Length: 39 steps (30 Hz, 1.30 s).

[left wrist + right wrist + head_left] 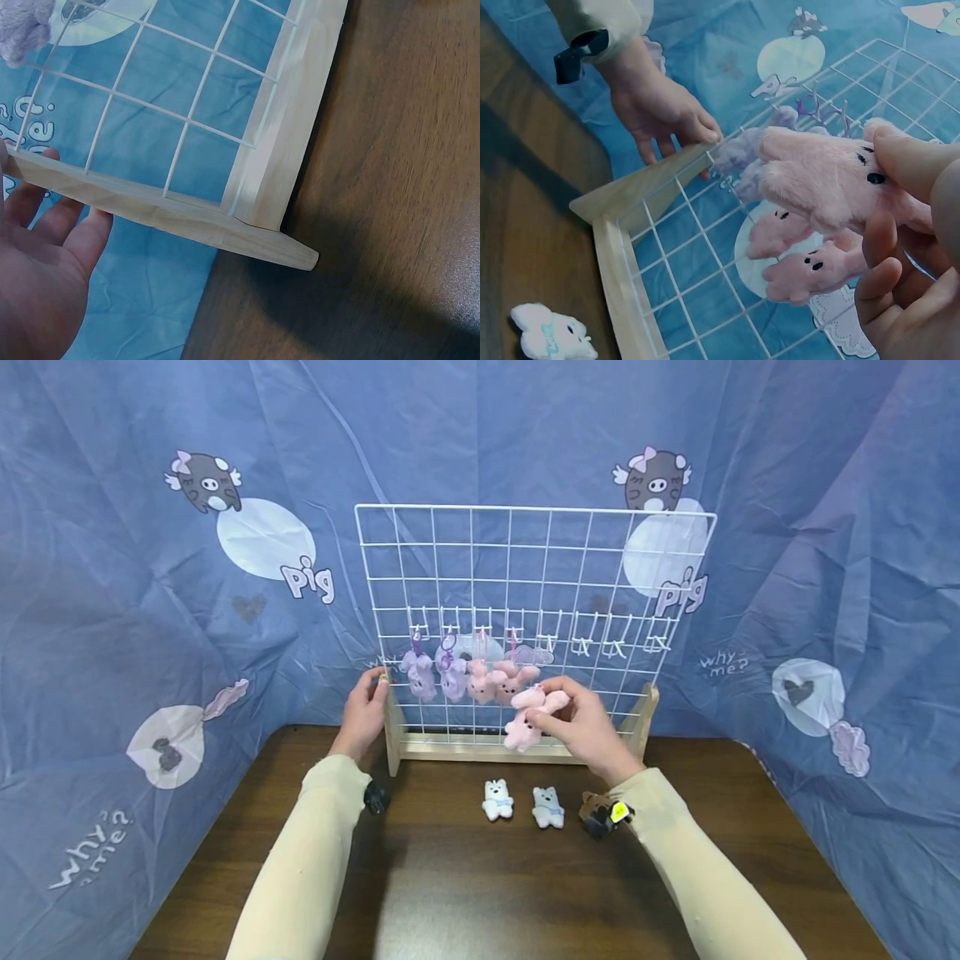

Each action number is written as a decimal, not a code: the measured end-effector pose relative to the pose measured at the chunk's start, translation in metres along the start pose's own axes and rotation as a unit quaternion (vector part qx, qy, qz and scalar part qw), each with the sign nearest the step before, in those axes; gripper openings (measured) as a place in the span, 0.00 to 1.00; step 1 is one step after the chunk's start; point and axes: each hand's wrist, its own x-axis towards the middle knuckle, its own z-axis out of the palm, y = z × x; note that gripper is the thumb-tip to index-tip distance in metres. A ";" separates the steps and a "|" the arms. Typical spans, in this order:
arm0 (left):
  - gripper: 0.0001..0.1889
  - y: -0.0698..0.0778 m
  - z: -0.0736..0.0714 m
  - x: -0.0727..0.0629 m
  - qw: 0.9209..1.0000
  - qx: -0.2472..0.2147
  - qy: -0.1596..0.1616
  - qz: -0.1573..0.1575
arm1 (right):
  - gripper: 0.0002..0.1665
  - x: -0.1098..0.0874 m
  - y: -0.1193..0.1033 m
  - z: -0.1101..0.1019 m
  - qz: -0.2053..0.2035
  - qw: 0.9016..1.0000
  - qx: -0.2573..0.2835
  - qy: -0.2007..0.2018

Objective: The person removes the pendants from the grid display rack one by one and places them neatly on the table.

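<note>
At the wire grid point(509, 581), right hand point(588, 727) pinches a fuzzy pink plush point(817, 176); left hand point(362, 717) grips wooden upright point(154, 210).

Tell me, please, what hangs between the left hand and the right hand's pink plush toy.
The head view shows two purple plush toys and two pink plush toys.

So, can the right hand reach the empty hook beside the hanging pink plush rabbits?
Probably yes: the right hand holds a pink plush rabbit below that hook, with nothing visible between.
</note>
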 end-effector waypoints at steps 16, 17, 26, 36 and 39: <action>0.20 0.001 -0.001 -0.001 1.000 -0.006 -0.004 0.002 | 0.15 0.004 0.006 0.028 0.000 0.999 0.024 -0.031; 0.20 0.001 -0.001 -0.001 1.000 -0.006 -0.005 0.003 | 0.14 0.004 0.007 0.030 0.002 0.999 0.025 -0.031; 0.19 0.000 -0.001 -0.002 1.000 0.002 -0.001 0.011 | 0.14 0.002 0.015 0.050 0.019 0.999 0.007 -0.039; 0.20 0.000 -0.001 -0.001 1.000 0.010 -0.002 0.003 | 0.14 -0.001 0.028 0.070 0.061 0.996 0.032 -0.059; 0.20 0.000 -0.001 -0.001 1.000 0.006 -0.002 0.002 | 0.13 -0.003 0.032 0.074 0.079 0.994 0.043 -0.068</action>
